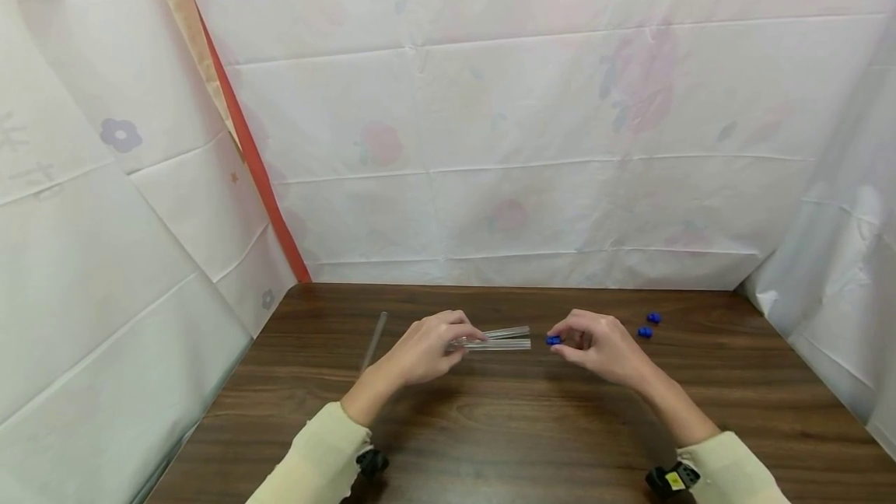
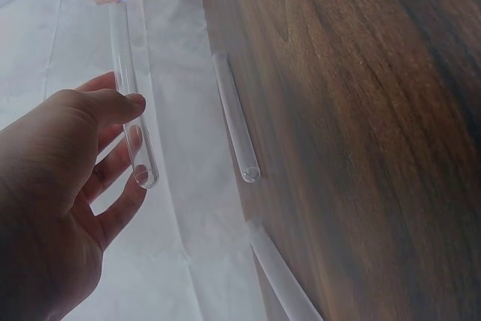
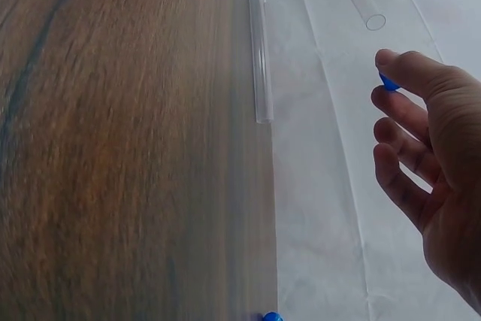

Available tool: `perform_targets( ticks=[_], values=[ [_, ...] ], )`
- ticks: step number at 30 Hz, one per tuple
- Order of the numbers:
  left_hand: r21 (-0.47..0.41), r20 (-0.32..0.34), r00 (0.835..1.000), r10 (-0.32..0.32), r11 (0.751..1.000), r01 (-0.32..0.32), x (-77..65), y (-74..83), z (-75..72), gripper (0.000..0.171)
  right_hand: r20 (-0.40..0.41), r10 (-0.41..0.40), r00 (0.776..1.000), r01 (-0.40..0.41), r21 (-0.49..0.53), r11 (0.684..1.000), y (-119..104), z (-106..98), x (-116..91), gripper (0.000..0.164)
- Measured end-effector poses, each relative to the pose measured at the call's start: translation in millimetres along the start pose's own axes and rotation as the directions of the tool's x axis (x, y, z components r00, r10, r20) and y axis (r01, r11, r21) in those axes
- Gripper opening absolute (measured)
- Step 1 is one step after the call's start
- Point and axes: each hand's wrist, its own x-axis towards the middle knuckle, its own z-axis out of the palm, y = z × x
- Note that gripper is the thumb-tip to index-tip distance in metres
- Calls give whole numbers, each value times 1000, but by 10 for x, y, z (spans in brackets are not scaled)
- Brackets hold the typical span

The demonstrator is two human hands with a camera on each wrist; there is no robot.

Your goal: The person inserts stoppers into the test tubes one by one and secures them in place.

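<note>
My left hand (image 1: 428, 344) pinches a clear glass test tube (image 2: 122, 43) between thumb and fingers. The tube's rounded end shows by the lower fingers, and its open end points toward my right hand (image 1: 598, 342). Thumb and forefinger of that right hand pinch a small blue stopper (image 1: 554, 340). In the right wrist view, a short gap separates the stopper from the mouth of the held tube (image 3: 361, 1). A second test tube (image 2: 237, 118) lies on the table near the left hand. Farther left lies a third tube (image 1: 374, 339), partly behind the left forearm.
Two more blue stoppers, a far one (image 1: 654, 318) and a nearer one (image 1: 645, 332), sit on the wooden table (image 1: 490, 442) to the right of my right hand. A white patterned sheet (image 1: 532, 115) hangs behind the table and along its sides.
</note>
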Motion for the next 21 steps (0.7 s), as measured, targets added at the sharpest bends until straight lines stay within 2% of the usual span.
perform_targets(
  ticks=[21],
  values=[
    [-30, 24, 1000, -2, 1000, 2, 30, 51, 16, 33, 45, 13, 999, -18, 106, 994, -63, 64, 28, 26]
  ],
)
